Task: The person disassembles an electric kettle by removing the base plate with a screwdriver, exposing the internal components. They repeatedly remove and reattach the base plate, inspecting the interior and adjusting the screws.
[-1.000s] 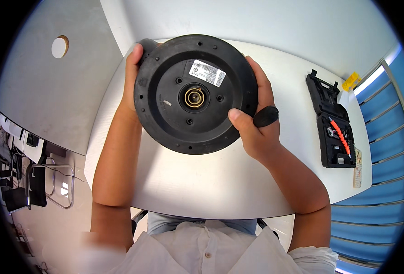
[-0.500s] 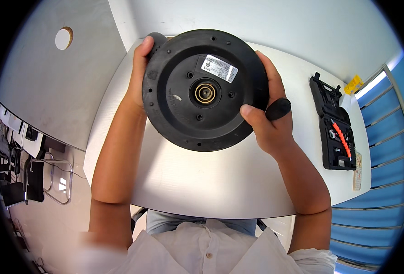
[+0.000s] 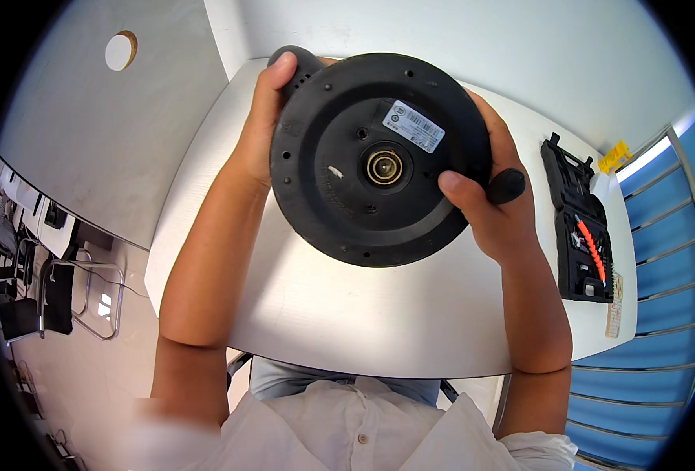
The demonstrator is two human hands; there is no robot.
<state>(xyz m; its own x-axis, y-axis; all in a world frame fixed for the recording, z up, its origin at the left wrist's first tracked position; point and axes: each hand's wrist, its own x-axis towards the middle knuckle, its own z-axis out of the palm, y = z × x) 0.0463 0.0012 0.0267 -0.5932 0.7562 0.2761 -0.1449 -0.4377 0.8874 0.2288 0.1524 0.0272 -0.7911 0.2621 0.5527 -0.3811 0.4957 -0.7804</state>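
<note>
A round black plastic disc [image 3: 336, 149] faces up toward me above the white table, with a white label and brass rings at its recessed centre. My left hand [image 3: 269, 118] grips it at the left, thumb beside a dark vented part that shows behind the rim. My right hand [image 3: 504, 204] is closed round the right side, thumb lying on the disc's face. A black oval piece [image 3: 507, 185] sticks out by that thumb; I cannot make out what it is.
An open black tool case [image 3: 575, 267] with a red flexible shaft lies on the white table [image 3: 340, 314] at right, beside a yellow item [image 3: 614, 157]. A steel railing [image 3: 669, 290] stands further right, a grey panel [image 3: 80, 125] and chairs [image 3: 57, 302] at left.
Both hands have moved to the right with the black disc, which has also tilted a little clockwise. The grip looks the same.
</note>
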